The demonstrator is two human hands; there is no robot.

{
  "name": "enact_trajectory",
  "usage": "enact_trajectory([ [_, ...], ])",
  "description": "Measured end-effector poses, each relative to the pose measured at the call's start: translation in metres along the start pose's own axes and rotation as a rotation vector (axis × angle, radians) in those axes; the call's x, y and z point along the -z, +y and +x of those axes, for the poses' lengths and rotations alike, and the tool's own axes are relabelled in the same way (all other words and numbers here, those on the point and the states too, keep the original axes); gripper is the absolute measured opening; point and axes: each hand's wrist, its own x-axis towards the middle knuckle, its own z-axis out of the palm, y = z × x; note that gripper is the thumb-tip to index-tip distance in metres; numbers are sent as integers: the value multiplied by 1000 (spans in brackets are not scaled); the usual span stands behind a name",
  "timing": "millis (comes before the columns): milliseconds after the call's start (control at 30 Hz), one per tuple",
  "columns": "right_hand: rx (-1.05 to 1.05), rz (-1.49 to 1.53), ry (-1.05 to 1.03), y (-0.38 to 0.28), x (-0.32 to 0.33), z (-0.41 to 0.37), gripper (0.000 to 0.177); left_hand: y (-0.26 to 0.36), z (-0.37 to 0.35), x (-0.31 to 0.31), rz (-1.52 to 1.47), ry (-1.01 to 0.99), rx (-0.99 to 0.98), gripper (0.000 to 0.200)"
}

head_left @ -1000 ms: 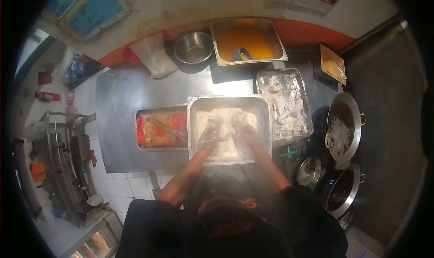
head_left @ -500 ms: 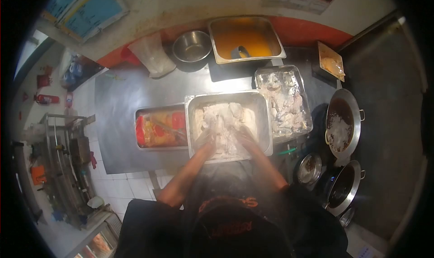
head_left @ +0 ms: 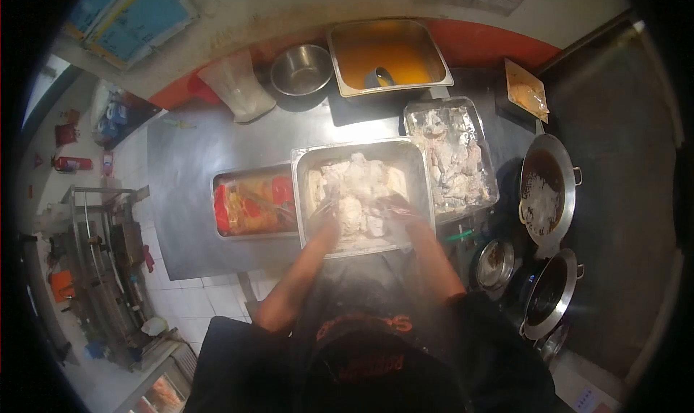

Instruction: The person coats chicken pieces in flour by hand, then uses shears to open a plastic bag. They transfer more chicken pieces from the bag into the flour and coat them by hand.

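Observation:
A deep metal pan (head_left: pixel 428 196) in front of me holds white flour with floured chunks, probably chicken pieces (head_left: pixel 352 214), heaped in the middle. My left hand (head_left: pixel 325 216) is inside the pan at the left of the heap, fingers stretched out and dusted white. On the other side, my right hand (head_left: pixel 402 214) is over the flour, its fingers apart and blurred. Neither hand visibly grips a piece. Flour dust hazes the pan, so contact between fingers and pieces is hard to make out.
Right of the pan lies a foil-lined tray (head_left: pixel 486 185) of floured pieces. To the left sits a tray (head_left: pixel 253 235) with red and yellow contents. Behind are a steel bowl (head_left: pixel 301 69) and a pan of orange liquid (head_left: pixel 390 51). Woks (head_left: pixel 571 185) of dark oil stand far right.
My hands have drawn slightly apart, the right one shifting outward. The floured pieces between them are rearranged and show more plainly. The view has shifted slightly.

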Motion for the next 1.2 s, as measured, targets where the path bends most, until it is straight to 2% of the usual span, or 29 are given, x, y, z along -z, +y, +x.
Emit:
enact_trajectory([
  [33, -268, -102, -5, -4, 15, -17, 37, 14, -4, 6, 75, 29, -76, 40],
  [100, -537, -338, -144, -60, 41, -18, 36, 36, -10, 11, 480, -157, -17, 39],
  [133, -537, -468, -280, -76, 49, -14, 36, 41, -14, 13, 683, -250, 16, 38],
  [167, -521, -447, -328, -75, 47, -15, 37, 42, -19, 16, 889, -350, 54, 38],
  [200, -506, -425, -376, -72, 45, -17, 39, 37, -19, 13, 765, -340, 13, 38],
  [233, -468, -271, -330, -52, 40, -14, 42, 36, -13, 8, 638, -323, -36, 38],
  [333, -357, 207, -197, 24, 10, -20, 51, -33, 0, -32, 10, -16, -222, 36],
  [367, -364, 303, -111, 29, 7, -22, 52, -14, -1, -34, -122, 22, -84, 36],
  [433, -413, 425, 94, 30, 2, -29, 54, 24, -5, -28, -114, 62, 69, 38],
  [500, -534, 265, 145, 18, 6, -28, 53, 59, -15, -9, 169, 71, 103, 38],
  [600, -712, -302, -69, -32, 33, -9, 51, 85, -24, 27, 595, 93, 159, 39],
  [633, -764, -496, -143, -45, 42, -6, 51, 80, -20, 37, 1124, -241, -26, 38],
  [667, -812, -692, -214, -50, 48, -7, 50, 94, -21, 35, 1039, -228, 69, 37],
  [733, -206, -824, -3, 38, 28, -45, 49, 134, -28, 29, 868, -199, 253, 38],
  [800, 51, -834, 34, 66, 15, -45, 48, 70, -3, 5, 811, 77, 294, 38],
  [833, -3, -802, -32, 64, 7, -24, 47, 44, 3, -4, 770, 130, 206, 37],
  [867, -175, -722, -66, 48, 2, -10, 45, 18, 9, -13, 731, 177, 117, 36],
  [900, -348, -653, -87, 32, -4, 5, 43, 1, 11, -16, 681, 146, -82, 36],
  [967, -885, -391, -47, -49, 2, 37, 37, -14, 21, -8, 579, 89, -492, 38],
  [1033, -876, -477, -76, -61, 3, 42, 35, -8, 23, -5, 488, -71, -103, 41],
  [1067, -875, -519, -92, -63, 4, 40, 34, -3, 17, 0, 459, -65, -5, 41],
  [1133, -658, -255, 104, -38, 5, 22, 34, 3, 4, 11, 434, 11, 112, 42],
  [1200, -423, 6, 287, 3, 4, -6, 33, 9, -2, 21, 426, 25, 137, 42],
])
